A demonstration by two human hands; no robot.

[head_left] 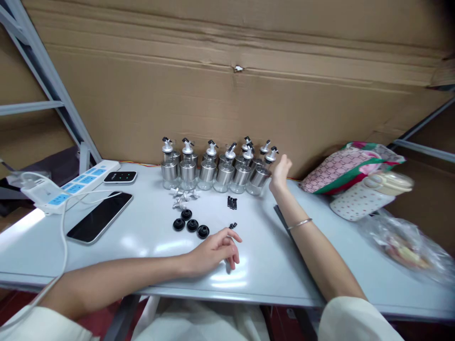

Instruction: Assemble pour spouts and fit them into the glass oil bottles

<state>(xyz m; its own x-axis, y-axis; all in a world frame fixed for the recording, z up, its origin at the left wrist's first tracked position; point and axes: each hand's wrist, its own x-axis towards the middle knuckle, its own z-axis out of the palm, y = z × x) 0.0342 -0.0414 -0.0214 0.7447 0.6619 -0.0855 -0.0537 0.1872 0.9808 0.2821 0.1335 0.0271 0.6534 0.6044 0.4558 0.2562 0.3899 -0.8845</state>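
Note:
My left hand (215, 252) rests palm down near the table's front edge, fingers loosely bent and apart, holding nothing I can see. Just beyond its fingertips lie small black pieces (232, 226). My right hand (280, 173) is raised beside the rightmost glass bottle (259, 180), fingers stretched out; whether it touches the bottle I cannot tell. Several such bottles with steel bands and silver pour spouts (230, 151) stand upright in close rows. In front of them lie loose silver spout parts (181, 203), round black caps (192, 225) and black strips (232, 203).
At left are a power strip (76, 187), a phone (101, 218) and a small black device (120, 177). A patterned pouch (341, 168), a spotted flask (366, 198) and a plastic bag (408, 246) lie at right. A cardboard wall (199, 104) rises behind the bottles.

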